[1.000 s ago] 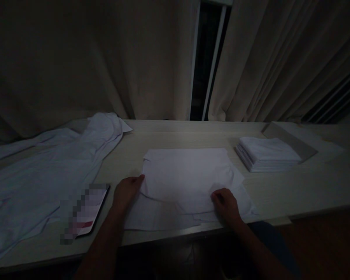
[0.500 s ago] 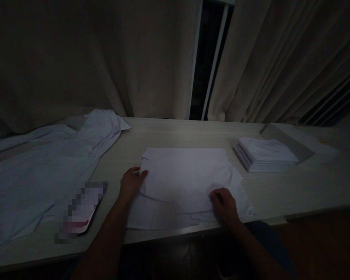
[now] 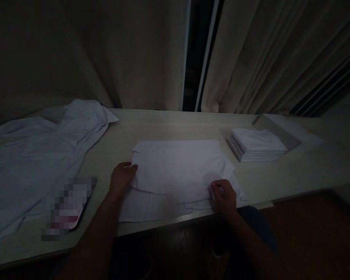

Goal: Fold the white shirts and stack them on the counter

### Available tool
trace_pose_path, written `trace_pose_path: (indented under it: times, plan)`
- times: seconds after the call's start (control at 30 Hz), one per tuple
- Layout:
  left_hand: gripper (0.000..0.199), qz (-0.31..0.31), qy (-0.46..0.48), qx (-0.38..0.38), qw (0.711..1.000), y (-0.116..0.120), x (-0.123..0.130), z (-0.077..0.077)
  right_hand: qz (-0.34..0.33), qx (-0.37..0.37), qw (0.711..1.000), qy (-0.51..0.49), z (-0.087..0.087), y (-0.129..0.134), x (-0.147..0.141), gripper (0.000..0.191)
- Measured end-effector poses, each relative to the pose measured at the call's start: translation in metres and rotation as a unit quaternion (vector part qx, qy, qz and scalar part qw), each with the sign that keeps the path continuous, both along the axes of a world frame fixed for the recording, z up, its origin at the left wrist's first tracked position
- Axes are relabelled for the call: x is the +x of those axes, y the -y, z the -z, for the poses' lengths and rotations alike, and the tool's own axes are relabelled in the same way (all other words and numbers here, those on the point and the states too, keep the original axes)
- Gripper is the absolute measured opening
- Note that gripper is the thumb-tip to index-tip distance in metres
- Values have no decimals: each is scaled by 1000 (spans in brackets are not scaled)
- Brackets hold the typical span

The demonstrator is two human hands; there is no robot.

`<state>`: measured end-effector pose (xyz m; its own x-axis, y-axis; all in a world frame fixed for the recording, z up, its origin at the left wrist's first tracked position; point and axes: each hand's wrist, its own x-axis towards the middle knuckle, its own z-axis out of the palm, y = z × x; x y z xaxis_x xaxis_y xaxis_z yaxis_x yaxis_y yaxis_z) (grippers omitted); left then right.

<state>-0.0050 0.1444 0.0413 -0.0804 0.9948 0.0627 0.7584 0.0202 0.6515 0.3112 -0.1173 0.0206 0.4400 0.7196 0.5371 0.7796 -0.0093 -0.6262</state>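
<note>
A white cloth (image 3: 177, 167), partly folded, lies flat in front of me with its lower layer showing toward the table's front edge. At its left side my left hand (image 3: 123, 177) pinches the edge, thumb on top and fingers beneath. My right hand (image 3: 224, 194) is closed on the cloth's lower right part, thumb and forefinger together; the exact bit of fabric between them is hard to see in the dim light.
Loose white garments (image 3: 46, 147) spread over the left of the table (image 3: 163, 126). A phone (image 3: 72, 202) lies beside my left forearm. To the right are a stack of folded white cloths (image 3: 256, 146) and a flat board (image 3: 291, 134). Curtains (image 3: 146, 58) hang behind.
The whole view has shifted, so things appear a little further left and higher. Both hands remain at the cloth; its upper left corner looks slightly more folded in.
</note>
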Motion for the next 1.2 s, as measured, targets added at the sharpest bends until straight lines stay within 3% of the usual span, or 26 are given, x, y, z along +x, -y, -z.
trace_pose_path:
  times: [0.07,0.13,0.2,0.27,0.33,0.4,0.5,0.73,0.9,1.0,1.1,1.2]
  plan:
    - [42,13,-46,79,996,16,6,-9,-4,6,1000,17,-3,11,1,9]
    - [36,78,-78,149,983,46,17,-15,-23,-5,999,44,-4,21,-1,7]
    - [29,221,-66,123,965,88,33,-16,-56,-33,995,77,-6,28,-8,8]
    - [23,391,-75,89,913,135,50,-9,-95,-71,987,107,-9,31,-20,10]
    - [18,483,-77,113,865,176,64,0,-130,-105,977,130,-12,30,-35,12]
    - [16,507,-80,159,843,206,75,9,-156,-132,967,150,-13,27,-49,14]
    - [22,500,-98,208,835,223,80,18,-164,-154,957,181,-8,20,-62,12]
    - [23,497,-111,230,829,223,75,29,-176,-157,945,226,7,14,-62,9]
    - [21,498,-87,237,829,228,77,28,-165,-160,951,206,-2,21,-68,13]
    - [20,490,-55,242,835,216,73,20,-160,-141,959,188,-7,22,-64,14]
    - [19,391,-28,236,889,174,56,6,-114,-98,973,176,-8,11,-44,17]
    - [30,191,1,186,964,107,26,-9,-52,-70,980,179,-7,-9,-17,19]
